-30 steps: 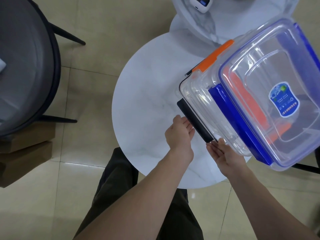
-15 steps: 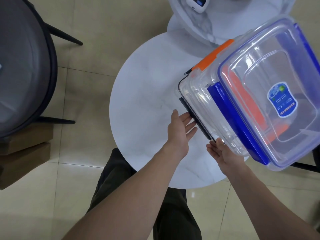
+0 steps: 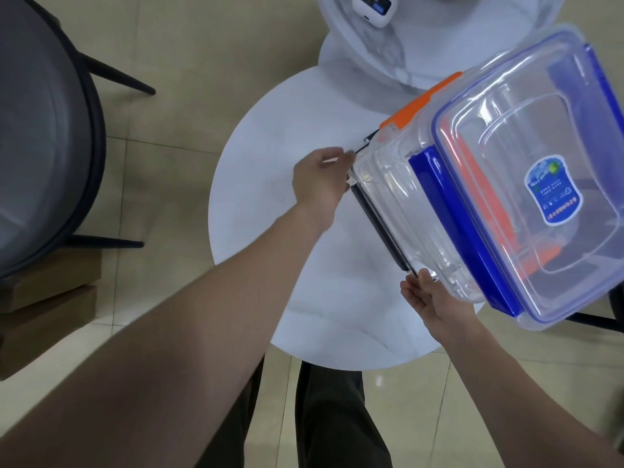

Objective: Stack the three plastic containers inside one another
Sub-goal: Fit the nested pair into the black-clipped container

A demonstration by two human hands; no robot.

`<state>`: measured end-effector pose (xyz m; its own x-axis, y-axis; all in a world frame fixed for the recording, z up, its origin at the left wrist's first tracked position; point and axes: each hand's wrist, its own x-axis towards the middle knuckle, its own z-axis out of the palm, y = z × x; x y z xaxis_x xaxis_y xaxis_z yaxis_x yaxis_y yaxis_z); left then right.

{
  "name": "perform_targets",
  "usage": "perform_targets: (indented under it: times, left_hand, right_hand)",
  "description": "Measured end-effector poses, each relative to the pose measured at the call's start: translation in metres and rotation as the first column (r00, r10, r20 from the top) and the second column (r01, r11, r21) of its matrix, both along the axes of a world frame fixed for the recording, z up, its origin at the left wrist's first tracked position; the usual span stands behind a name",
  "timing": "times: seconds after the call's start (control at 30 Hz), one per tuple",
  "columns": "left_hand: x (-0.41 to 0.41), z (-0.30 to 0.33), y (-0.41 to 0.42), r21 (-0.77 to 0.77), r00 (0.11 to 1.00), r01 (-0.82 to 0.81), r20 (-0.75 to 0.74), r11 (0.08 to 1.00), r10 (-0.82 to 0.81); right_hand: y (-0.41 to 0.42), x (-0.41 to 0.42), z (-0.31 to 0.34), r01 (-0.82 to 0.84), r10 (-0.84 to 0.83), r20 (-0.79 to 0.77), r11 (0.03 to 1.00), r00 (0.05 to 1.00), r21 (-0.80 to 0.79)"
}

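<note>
Three clear plastic containers sit nested together on the right side of a round white table (image 3: 280,136). Uppermost is the blue-lidded container (image 3: 526,136), with a blue clip and a blue label. Under it I see the one with orange clips (image 3: 418,106), and outermost the one with a black clip (image 3: 378,228). My left hand (image 3: 320,179) is blurred, its fingers touching the far left corner of the outermost container. Palm up with fingers apart, my right hand (image 3: 435,298) has its fingertips against the near corner.
A second white marble table (image 3: 422,52) stands behind, carrying a small white device (image 3: 373,6). A dark round chair (image 3: 44,130) is at the left, with cardboard boxes (image 3: 44,315) beneath it. Tiled floor surrounds the table, and my legs are below its front edge.
My left hand has left the black clip and moved up to the container's far left corner. My right hand has stayed at the near corner. The black clip now lies flat against the wall.
</note>
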<state>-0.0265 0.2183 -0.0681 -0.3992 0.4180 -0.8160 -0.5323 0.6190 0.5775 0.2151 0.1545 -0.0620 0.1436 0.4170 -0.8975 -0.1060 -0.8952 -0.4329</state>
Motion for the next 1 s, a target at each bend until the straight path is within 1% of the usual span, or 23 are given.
perform_targets:
  times: [0.07, 0.13, 0.2, 0.3, 0.47, 0.63, 0.7, 0.77, 1.0]
  left_hand:
    - [-0.003, -0.008, 0.006, -0.037, 0.988, 0.109, -0.104, 0.993, -0.112]
    - [-0.003, -0.015, 0.008, -0.058, 0.971, 0.167, -0.165, 0.984, -0.174]
    - [0.001, -0.02, 0.008, -0.053, 0.963, 0.17, -0.206, 0.984, -0.177]
    - [0.01, -0.025, 0.008, -0.04, 0.931, 0.197, -0.306, 0.98, -0.2]
    - [0.031, -0.026, 0.014, 0.009, 0.903, 0.271, -0.349, 0.962, -0.251]
    - [0.051, -0.026, 0.023, 0.023, 0.783, 0.46, -0.482, 0.888, -0.393]
    - [0.059, -0.026, 0.028, 0.016, 0.761, 0.488, -0.497, 0.872, -0.417]
    - [0.066, -0.026, 0.033, 0.02, 0.757, 0.507, -0.49, 0.862, -0.433]
    - [0.082, -0.029, 0.059, 0.041, 0.698, 0.594, -0.523, 0.803, -0.49]
  right_hand:
    - [-0.001, 0.001, 0.0, 0.006, -0.006, -0.014, 1.0, 1.0, 0.007]
    - [-0.002, 0.001, -0.001, 0.02, -0.02, -0.015, 1.0, 1.0, 0.009]
    - [-0.002, 0.001, -0.001, 0.035, -0.035, -0.016, 0.999, 0.999, 0.0]
    - [-0.005, 0.003, -0.001, 0.046, -0.046, -0.024, 0.999, 0.999, -0.005]
    - [-0.009, 0.015, 0.0, 0.08, -0.08, -0.028, 0.997, 0.996, -0.009]
    - [-0.011, 0.032, 0.0, 0.133, -0.133, -0.027, 0.991, 0.991, -0.002]
    - [-0.009, 0.037, 0.0, 0.17, -0.17, -0.011, 0.985, 0.985, -0.008]
    - [-0.006, 0.043, 0.0, 0.19, -0.19, 0.032, 0.982, 0.981, -0.008]
    - [0.02, 0.051, 0.005, 0.216, -0.216, 0.079, 0.976, 0.973, 0.013]
